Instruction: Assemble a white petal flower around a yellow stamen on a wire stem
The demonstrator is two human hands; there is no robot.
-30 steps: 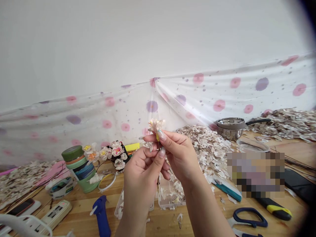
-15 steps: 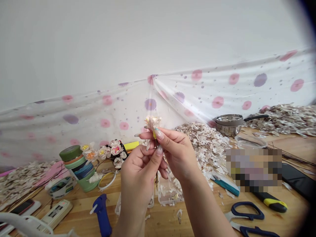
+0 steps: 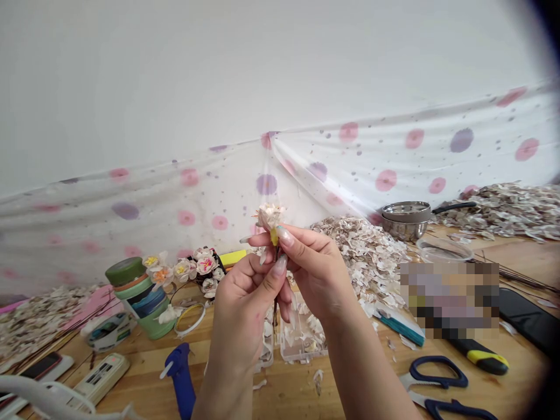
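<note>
Between my hands stands an upright artificial flower (image 3: 270, 216) with pale petals, a yellowish base and a thin dark stem. My right hand (image 3: 312, 265) pinches it at the yellow base just under the petals. Lower down, my left hand (image 3: 254, 291) closes thumb and fingers round the dark stem. Below and behind the hands is a clear plastic box (image 3: 301, 354) holding loose pale petals, partly hidden by my wrists.
A blue glue gun (image 3: 181, 376) and a power strip (image 3: 100, 379) lie at left, near a green jar (image 3: 146, 303) and finished flowers (image 3: 205, 265). At right are scissors (image 3: 437, 373), a phone (image 3: 527, 318), metal bowls (image 3: 406, 221) and a petal heap (image 3: 365, 251).
The flower has turned slightly in my fingers, showing more of its petals' outer side and its yellow base. My left hand has shifted a little to the left.
</note>
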